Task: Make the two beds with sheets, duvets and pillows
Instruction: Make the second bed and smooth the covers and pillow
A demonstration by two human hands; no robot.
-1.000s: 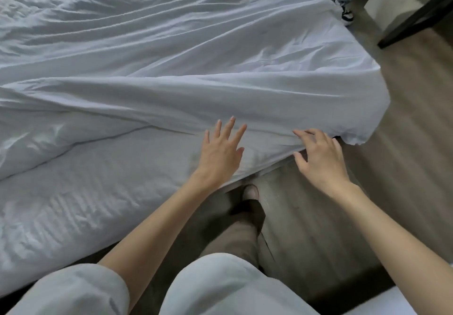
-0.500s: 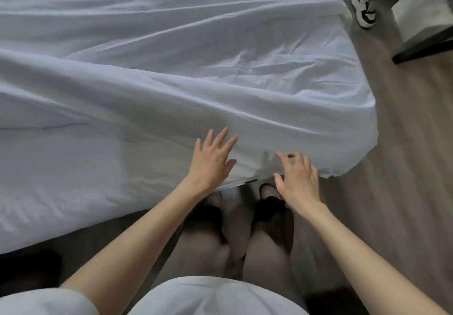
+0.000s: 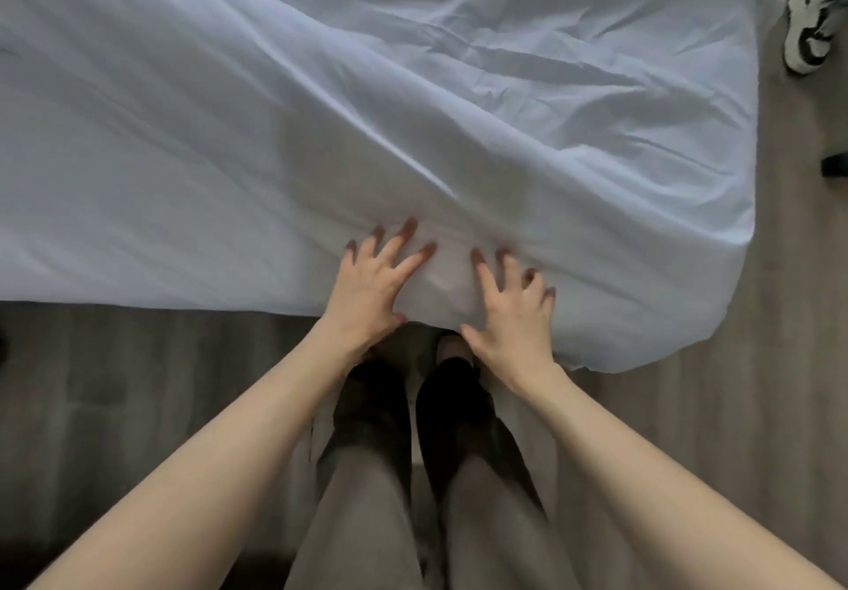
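White sheet (image 3: 321, 107) fills the far two-thirds of the view, draped over the bed, its near edge hanging over the side down toward the floor. Long creases run diagonally from far left toward near right; a rounded corner of the cloth hangs loose at the near right. Grey-brown wood-plank floor (image 3: 137, 383) shows along the near side and in a strip on the right. The person stands close against the near edge of the bed, in grey trousers (image 3: 367, 497), with dark feet (image 3: 376, 387) at the sheet's hem. Both bare forearms reach forward. Left hand (image 3: 371, 289) lies palm down on the sheet at the near edge, fingers straight and spread wide, gripping nothing. Right hand (image 3: 514, 314) is just beside it, also palm down on the cloth, fingers spread, the outer two slightly bent, nothing pinched. A small patch of sheet lies between the two hands. Far right, on the floor beside the bed: another person's white-and-black sneaker (image 3: 805, 34). Nearer, at the right edge, a small dark object (image 3: 834, 165), cut off, cannot identify.
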